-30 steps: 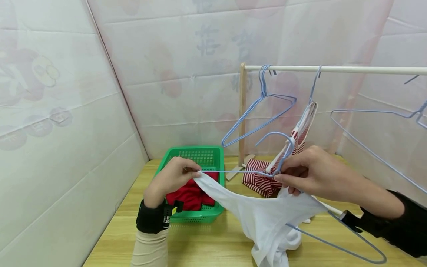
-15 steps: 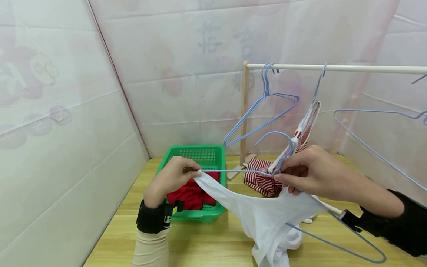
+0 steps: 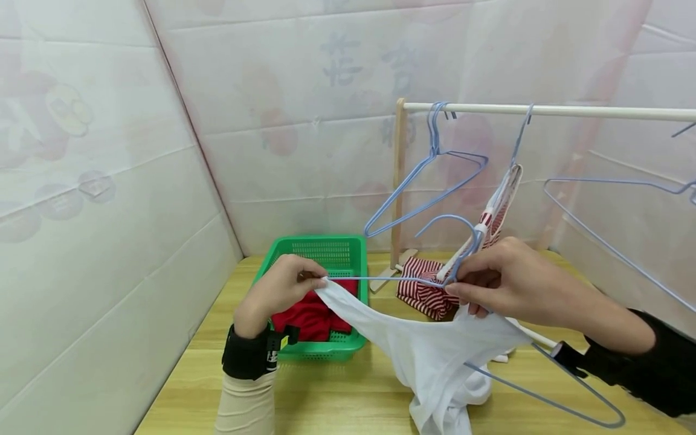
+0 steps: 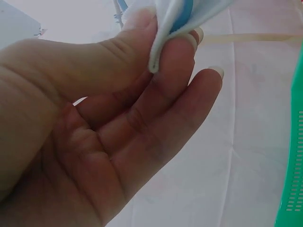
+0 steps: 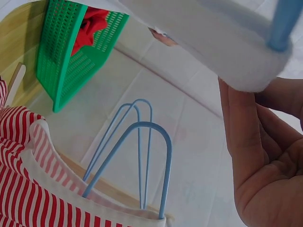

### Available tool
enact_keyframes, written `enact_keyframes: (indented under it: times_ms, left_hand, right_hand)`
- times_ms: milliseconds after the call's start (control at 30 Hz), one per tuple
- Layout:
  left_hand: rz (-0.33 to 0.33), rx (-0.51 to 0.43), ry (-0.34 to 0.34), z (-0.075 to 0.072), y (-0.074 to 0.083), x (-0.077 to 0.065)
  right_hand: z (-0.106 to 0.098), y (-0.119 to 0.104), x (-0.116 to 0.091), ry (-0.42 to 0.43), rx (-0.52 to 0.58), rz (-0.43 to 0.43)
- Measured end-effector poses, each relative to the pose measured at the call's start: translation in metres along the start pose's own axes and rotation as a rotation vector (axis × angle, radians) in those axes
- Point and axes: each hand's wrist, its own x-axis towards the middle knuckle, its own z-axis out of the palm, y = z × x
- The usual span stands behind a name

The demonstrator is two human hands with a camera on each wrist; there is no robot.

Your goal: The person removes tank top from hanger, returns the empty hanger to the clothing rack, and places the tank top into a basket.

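Note:
My left hand (image 3: 280, 287) pinches an edge of a white garment (image 3: 424, 350) between thumb and fingers, at the left end of a blue wire hanger (image 3: 380, 278). In the left wrist view, the white cloth (image 4: 163, 35) folds round the blue hanger end (image 4: 183, 16). With thumb and fingers, my right hand (image 3: 516, 284) grips the hanger just below its hook, and white cloth gathers under those fingers. The hanger's right end sticks out beyond the cloth, low on the right. Between the hands the garment's edge sags, and its body hangs down to the table.
A green basket (image 3: 337, 349) with red cloth (image 3: 310, 317) stands behind my left hand. Bare blue hangers (image 3: 426, 160) and a red-and-white striped garment (image 3: 424, 296) on a hanger hang from a white rail (image 3: 598, 112). Another bare hanger (image 3: 603, 180) is at right.
The head view has shifted slightly. Both hands, the hanger and the white garment hold almost the same position.

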Motion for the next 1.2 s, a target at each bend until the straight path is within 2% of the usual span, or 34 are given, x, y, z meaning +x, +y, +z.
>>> enact_keyframes:
  times_ms: [533, 867, 1200]
  left_hand:
    - [-0.026, -0.017, -0.024, 0.000, -0.005, 0.000]
    - [-0.018, -0.045, -0.042, -0.002, -0.006, 0.000]
    - [-0.043, -0.042, -0.056, -0.001, -0.007, 0.000]
  right_hand:
    - [0.002, 0.002, 0.004, -0.014, 0.008, 0.004]
    - [0.002, 0.004, 0.005, -0.012, 0.011, 0.005]
    - [0.004, 0.010, 0.005, -0.003, 0.017, -0.014]
